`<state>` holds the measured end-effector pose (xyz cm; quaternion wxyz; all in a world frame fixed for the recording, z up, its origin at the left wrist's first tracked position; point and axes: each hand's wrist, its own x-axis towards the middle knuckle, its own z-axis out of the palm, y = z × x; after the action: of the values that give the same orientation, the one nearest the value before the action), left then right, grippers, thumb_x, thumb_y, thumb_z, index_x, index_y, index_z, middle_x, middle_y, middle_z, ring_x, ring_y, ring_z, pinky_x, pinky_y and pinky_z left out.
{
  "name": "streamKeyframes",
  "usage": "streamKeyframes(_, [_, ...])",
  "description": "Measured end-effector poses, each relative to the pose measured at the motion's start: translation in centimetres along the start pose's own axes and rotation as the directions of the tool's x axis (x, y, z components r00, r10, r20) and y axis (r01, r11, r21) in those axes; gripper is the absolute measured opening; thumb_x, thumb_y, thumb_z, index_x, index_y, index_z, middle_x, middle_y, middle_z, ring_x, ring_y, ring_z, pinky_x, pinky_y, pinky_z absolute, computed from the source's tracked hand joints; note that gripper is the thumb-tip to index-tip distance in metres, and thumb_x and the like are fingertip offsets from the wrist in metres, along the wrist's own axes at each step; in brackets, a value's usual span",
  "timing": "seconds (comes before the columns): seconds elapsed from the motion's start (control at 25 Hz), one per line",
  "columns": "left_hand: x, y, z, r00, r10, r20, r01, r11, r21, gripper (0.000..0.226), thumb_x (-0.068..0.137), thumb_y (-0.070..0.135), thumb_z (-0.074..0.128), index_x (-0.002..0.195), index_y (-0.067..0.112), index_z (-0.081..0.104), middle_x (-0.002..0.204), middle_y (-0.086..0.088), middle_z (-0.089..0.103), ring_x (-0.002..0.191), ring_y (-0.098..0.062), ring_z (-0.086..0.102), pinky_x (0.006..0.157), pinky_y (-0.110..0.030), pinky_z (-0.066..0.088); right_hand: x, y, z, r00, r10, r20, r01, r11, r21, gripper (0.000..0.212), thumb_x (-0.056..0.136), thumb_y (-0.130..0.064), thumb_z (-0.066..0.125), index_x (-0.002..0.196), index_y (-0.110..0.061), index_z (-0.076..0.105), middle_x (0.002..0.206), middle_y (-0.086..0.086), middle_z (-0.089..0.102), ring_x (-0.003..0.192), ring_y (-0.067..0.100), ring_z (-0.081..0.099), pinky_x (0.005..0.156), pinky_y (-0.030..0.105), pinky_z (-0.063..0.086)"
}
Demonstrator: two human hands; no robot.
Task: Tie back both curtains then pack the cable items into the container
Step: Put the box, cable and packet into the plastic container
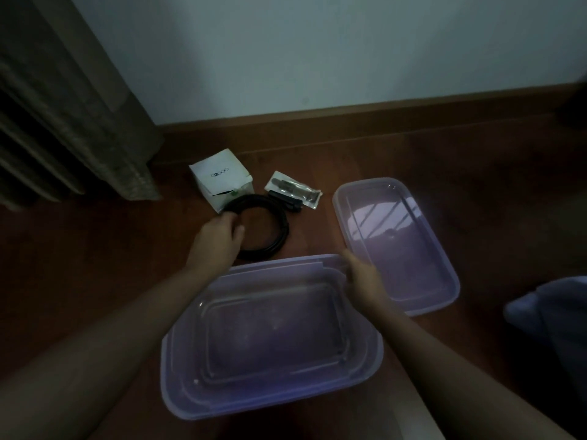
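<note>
Fingers of left hand [222, 236] curl over coiled cable's [270, 230] left edge (touching).

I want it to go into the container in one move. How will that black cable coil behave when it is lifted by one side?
The cable coil looks loosely wound, with no tie visible, so lifted from the side the left hand grips, it will likely sag and its loops may spread. It seems light. The plug end near the bag may trail behind.

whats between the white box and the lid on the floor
In the head view, a small clear packet with dark parts inside lies on the floor between the white box and the lid.
</note>
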<state>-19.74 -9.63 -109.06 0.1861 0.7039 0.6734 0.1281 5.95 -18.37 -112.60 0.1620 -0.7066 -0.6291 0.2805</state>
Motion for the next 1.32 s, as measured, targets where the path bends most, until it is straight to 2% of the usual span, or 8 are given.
streamKeyframes(0.16, [4.1, -2.0, 1.4, 0.796, -0.575, 0.191, 0.604, 0.778, -0.175, 0.072, 0.086, 0.053, 0.054, 0.130, -0.002, 0.037, 0.127, -0.023, 0.051, 0.102, -0.042, 0.060, 0.072, -0.041, 0.054, 0.4, 1.0, 0.7, 1.000, -0.013, -0.022, 0.013, 1.000, 0.012, 0.043, 0.090, -0.014, 0.052, 0.132, -0.019, 0.050, 0.120, 0.012, 0.064, 0.109, 0.031, 0.061, 0.092, 0.041, 0.049])
streamKeyframes(0.36, [5.1, -2.3, 3.6, 0.680, -0.559, 0.475, 0.733, 0.544, -0.409, 0.067, 0.084, 0.030, 0.066, 0.136, -0.001, 0.037, 0.133, -0.020, 0.050, 0.073, -0.033, 0.066, 0.054, -0.037, 0.059, 0.5, 1.2, 0.8, 0.999, -0.037, -0.038, 0.037, 0.999, -0.015, 0.042, 0.089, -0.014, 0.054, 0.131, -0.019, 0.051, 0.117, 0.010, 0.065, 0.106, 0.030, 0.062, 0.086, 0.038, 0.050])
streamKeyframes(0.56, [4.8, -1.8, 2.2, 0.736, -0.377, 0.562, 0.671, 0.516, -0.532, 0.039, 0.092, 0.013, 0.056, 0.126, -0.002, 0.044, 0.131, -0.020, 0.049, 0.106, -0.034, 0.060, 0.071, -0.036, 0.056, 0.4, 1.2, 0.8, 0.998, -0.050, -0.042, 0.050, 0.999, 0.010, 0.047, 0.087, -0.012, 0.056, 0.134, -0.016, 0.049, 0.122, 0.013, 0.063, 0.109, 0.032, 0.061, 0.090, 0.041, 0.050])
streamKeyframes(0.72, [3.6, -0.4, -2.5, 0.800, -0.168, 0.576, 0.526, 0.659, -0.538, 0.022, 0.094, 0.014, 0.049, 0.116, 0.008, 0.052, 0.115, -0.013, 0.059, 0.084, -0.019, 0.062, 0.049, -0.020, 0.056, 0.3, 0.8, 0.3, 0.998, -0.060, -0.016, 0.062, 0.991, 0.123, 0.045, 0.086, -0.008, 0.056, 0.130, -0.017, 0.053, 0.115, 0.007, 0.067, 0.103, 0.022, 0.063, 0.084, 0.028, 0.048])
streamKeyframes(0.92, [-1.7, 0.1, -5.5, 0.730, 0.169, 0.662, 0.093, 0.935, -0.341, 0.027, 0.084, 0.018, 0.065, 0.109, 0.018, 0.057, 0.098, -0.003, 0.068, 0.078, -0.016, 0.070, 0.059, -0.025, 0.057, 0.2, 0.3, 0.1, 1.000, 0.012, 0.018, -0.018, 0.926, 0.378, 0.039, 0.091, -0.004, 0.039, 0.127, -0.010, 0.053, 0.118, -0.001, 0.055, 0.108, 0.012, 0.051, 0.090, 0.019, 0.043])
streamKeyframes(1.04, [-5.3, 1.2, -2.5, 0.720, 0.238, 0.652, -0.313, 0.950, -0.002, 0.026, 0.079, 0.028, 0.067, 0.102, 0.018, 0.059, 0.096, 0.001, 0.064, 0.084, -0.013, 0.063, 0.069, -0.028, 0.053, 0.4, 0.7, 0.2, 0.999, 0.026, 0.033, -0.038, 0.903, 0.427, 0.037, 0.096, 0.001, 0.037, 0.126, -0.013, 0.054, 0.121, -0.001, 0.055, 0.113, 0.014, 0.051, 0.094, 0.023, 0.045])
streamKeyframes(1.16, [-7.2, 2.1, 1.7, 0.800, 0.165, 0.577, -0.272, 0.957, 0.103, 0.030, 0.080, 0.028, 0.062, 0.102, 0.008, 0.057, 0.106, -0.010, 0.063, 0.093, -0.025, 0.060, 0.074, -0.033, 0.049, 0.5, 0.5, 0.3, 0.997, 0.035, 0.074, -0.061, 0.917, 0.394, 0.033, 0.098, -0.007, 0.040, 0.127, -0.015, 0.054, 0.120, -0.001, 0.058, 0.111, 0.014, 0.053, 0.085, 0.016, 0.042])
streamKeyframes(1.32, [-6.8, 3.1, 5.5, 0.866, 0.103, 0.489, -0.169, 0.981, 0.092, 0.037, 0.084, 0.029, 0.059, 0.112, 0.005, 0.052, 0.118, -0.017, 0.058, 0.106, -0.032, 0.056, 0.083, -0.036, 0.046, 0.7, 0.5, 0.8, 0.999, 0.043, 0.032, -0.052, 0.936, 0.349, 0.036, 0.097, -0.003, 0.039, 0.127, -0.015, 0.056, 0.125, 0.006, 0.060, 0.115, 0.019, 0.055, 0.098, 0.031, 0.043])
